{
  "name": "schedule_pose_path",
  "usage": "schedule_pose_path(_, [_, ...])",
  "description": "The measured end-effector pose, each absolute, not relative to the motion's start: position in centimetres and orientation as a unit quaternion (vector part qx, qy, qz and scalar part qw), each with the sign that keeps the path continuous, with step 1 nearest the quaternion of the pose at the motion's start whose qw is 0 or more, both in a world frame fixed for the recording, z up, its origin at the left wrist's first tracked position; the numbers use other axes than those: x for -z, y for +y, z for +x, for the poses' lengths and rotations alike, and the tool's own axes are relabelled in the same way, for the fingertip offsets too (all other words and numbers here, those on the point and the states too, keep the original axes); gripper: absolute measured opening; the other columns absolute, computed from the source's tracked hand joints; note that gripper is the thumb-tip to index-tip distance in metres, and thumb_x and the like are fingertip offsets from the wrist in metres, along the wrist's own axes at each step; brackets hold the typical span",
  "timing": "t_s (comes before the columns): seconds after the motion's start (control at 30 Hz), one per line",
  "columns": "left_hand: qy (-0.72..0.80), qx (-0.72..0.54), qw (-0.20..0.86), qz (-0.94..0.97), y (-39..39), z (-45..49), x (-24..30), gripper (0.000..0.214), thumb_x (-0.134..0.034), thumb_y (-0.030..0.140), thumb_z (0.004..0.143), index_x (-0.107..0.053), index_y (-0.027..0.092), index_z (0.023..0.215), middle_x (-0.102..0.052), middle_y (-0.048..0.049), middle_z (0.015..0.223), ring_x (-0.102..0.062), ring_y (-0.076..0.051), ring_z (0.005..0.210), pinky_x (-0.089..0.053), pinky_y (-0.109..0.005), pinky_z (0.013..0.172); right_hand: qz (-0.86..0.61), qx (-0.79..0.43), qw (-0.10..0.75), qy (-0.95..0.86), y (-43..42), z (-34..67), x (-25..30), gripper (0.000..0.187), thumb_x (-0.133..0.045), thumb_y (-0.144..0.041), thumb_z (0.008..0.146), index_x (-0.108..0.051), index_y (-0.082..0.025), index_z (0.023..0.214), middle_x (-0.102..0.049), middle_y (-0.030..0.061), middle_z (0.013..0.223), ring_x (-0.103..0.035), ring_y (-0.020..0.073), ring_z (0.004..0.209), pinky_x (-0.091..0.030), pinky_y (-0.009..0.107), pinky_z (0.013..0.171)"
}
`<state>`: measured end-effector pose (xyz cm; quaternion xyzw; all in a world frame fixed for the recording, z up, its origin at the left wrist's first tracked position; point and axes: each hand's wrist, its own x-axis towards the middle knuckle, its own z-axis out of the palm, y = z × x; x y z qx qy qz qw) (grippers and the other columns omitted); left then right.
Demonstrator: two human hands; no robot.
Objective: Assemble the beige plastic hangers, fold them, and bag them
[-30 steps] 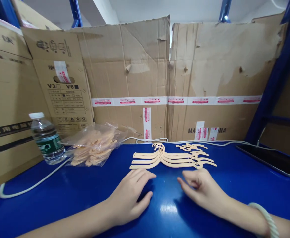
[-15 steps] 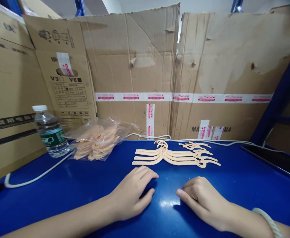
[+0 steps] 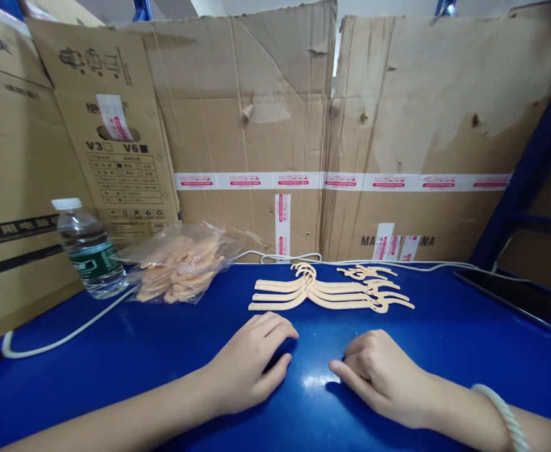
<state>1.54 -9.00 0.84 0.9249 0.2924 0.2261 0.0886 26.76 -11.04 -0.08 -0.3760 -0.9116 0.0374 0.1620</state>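
Observation:
My left hand (image 3: 251, 364) rests on the blue tabletop, its thumb and forefinger apart and nothing between them. Across from it, my right hand (image 3: 381, 376) lies with the fingers curled in and the thumb stretched toward the left; no object shows in it. Just beyond both hands lies an overlapping row of flat beige hanger-shaped pieces (image 3: 280, 306), their curved hooks at the top. Smaller curved beige pieces (image 3: 383, 298) lie by their right ends. Neither hand touches these pieces.
A clear plastic bag (image 3: 181, 270) full of beige pieces sits at the left, beside a water bottle (image 3: 90, 251). A white cable (image 3: 68, 339) runs across the table. A dark flat device (image 3: 515, 298) lies at the right. Cardboard (image 3: 251, 138) walls the back.
The whole view has shifted slightly, with the scene sitting a little further left and higher. Both hands keep nearly the same pose, and the beige pieces stay in place.

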Motion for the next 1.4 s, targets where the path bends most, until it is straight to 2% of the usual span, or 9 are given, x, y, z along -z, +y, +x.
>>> schedule_pose_path(0.2, [0.294,-0.22,0.087,0.926,-9.0,1.6,-0.9,0.024,-0.049,0.013,0.087,-0.056,0.019,0.109,-0.061,-0.0086,0.113,-0.056,-0.023,0.106,-0.045,-0.039,0.093,-0.377,-0.049,0.178,-0.907,-11.1,26.6,0.2,0.051,-0.028,-0.035,0.101,-0.027,-0.018,0.053,-0.031,-0.0035,0.05,-0.021,0.0102,0.047,-0.018,0.029,0.05])
schedule_pose_path(0.33, [0.292,-0.214,0.089,0.928,-9.0,1.7,-1.0,0.025,-0.049,0.012,0.086,-0.057,0.019,0.109,-0.06,-0.0086,0.113,-0.056,-0.024,0.106,-0.045,-0.04,0.093,-0.397,-0.04,0.241,-0.885,-9.4,27.8,-0.8,0.051,-0.028,-0.038,0.101,-0.026,-0.02,0.053,-0.033,-0.0041,0.049,-0.027,0.0096,0.045,-0.022,0.027,0.05])
schedule_pose_path(0.5, [0.289,-0.217,0.084,0.929,-8.9,1.7,-0.9,0.026,-0.048,0.011,0.085,-0.056,0.019,0.109,-0.06,-0.0088,0.113,-0.056,-0.024,0.104,-0.046,-0.04,0.092,-0.521,0.066,0.291,-0.8,-3.7,33.4,-2.6,0.036,-0.04,-0.044,0.095,-0.046,-0.021,0.068,-0.057,0.0026,0.066,-0.052,0.0172,0.061,-0.038,0.028,0.059])
schedule_pose_path(0.6, [0.288,-0.218,0.084,0.929,-8.8,1.7,-0.8,0.026,-0.048,0.011,0.085,-0.056,0.02,0.108,-0.06,-0.0087,0.111,-0.056,-0.024,0.103,-0.046,-0.04,0.092,-0.534,0.072,0.28,-0.795,-0.7,37.0,-2.7,0.03,-0.04,-0.043,0.093,-0.057,-0.02,0.086,-0.066,0.0111,0.088,-0.06,0.0259,0.086,-0.046,0.037,0.078])
schedule_pose_path(0.8, [0.291,-0.22,0.081,0.928,-8.9,1.8,-0.7,0.026,-0.046,0.011,0.085,-0.055,0.02,0.108,-0.059,-0.0089,0.112,-0.055,-0.024,0.102,-0.045,-0.039,0.091,-0.518,0.051,0.226,-0.823,1.7,39.5,-0.9,0.027,-0.042,-0.031,0.092,-0.065,-0.018,0.098,-0.068,0.0131,0.11,-0.059,0.0277,0.108,-0.045,0.041,0.095])
schedule_pose_path(0.97, [0.291,-0.215,0.08,0.929,-9.0,1.9,-0.9,0.026,-0.047,0.011,0.085,-0.056,0.019,0.108,-0.059,-0.0091,0.111,-0.056,-0.024,0.102,-0.046,-0.04,0.09,-0.531,0.05,0.204,-0.821,2.6,39.5,0.2,0.033,-0.038,-0.019,0.09,-0.068,-0.015,0.104,-0.067,0.0135,0.117,-0.049,0.0318,0.127,-0.042,0.046,0.102])
schedule_pose_path(1.2, [0.29,-0.215,0.079,0.929,-9.1,1.8,-0.9,0.025,-0.047,0.011,0.085,-0.056,0.018,0.107,-0.06,-0.0095,0.111,-0.057,-0.024,0.102,-0.047,-0.041,0.091,-0.524,0.078,0.215,-0.82,2.7,39.6,0.5,0.038,-0.041,-0.017,0.088,-0.069,-0.015,0.113,-0.065,0.0122,0.124,-0.046,0.0328,0.129,-0.04,0.053,0.105])
schedule_pose_path(1.3, [0.286,-0.235,0.072,0.926,-9.2,1.6,-0.8,0.029,-0.048,0.01,0.085,-0.055,0.019,0.111,-0.056,-0.0111,0.121,-0.053,-0.026,0.113,-0.045,-0.042,0.097,-0.515,0.1,0.242,-0.816,2.1,39.3,-0.4,0.039,-0.042,-0.02,0.089,-0.067,-0.013,0.118,-0.062,0.0152,0.129,-0.046,0.0365,0.127,-0.039,0.058,0.102])
schedule_pose_path(1.4, [0.282,-0.276,0.075,0.916,-9.6,1.8,-1.0,0.038,-0.048,0.008,0.084,-0.051,0.021,0.119,-0.049,-0.012,0.132,-0.047,-0.026,0.124,-0.041,-0.043,0.104,-0.491,0.121,0.273,-0.818,0.6,38.1,-1.8,0.041,-0.044,-0.023,0.089,-0.062,-0.017,0.126,-0.059,0.0122,0.134,-0.046,0.0364,0.125,-0.039,0.06,0.101])
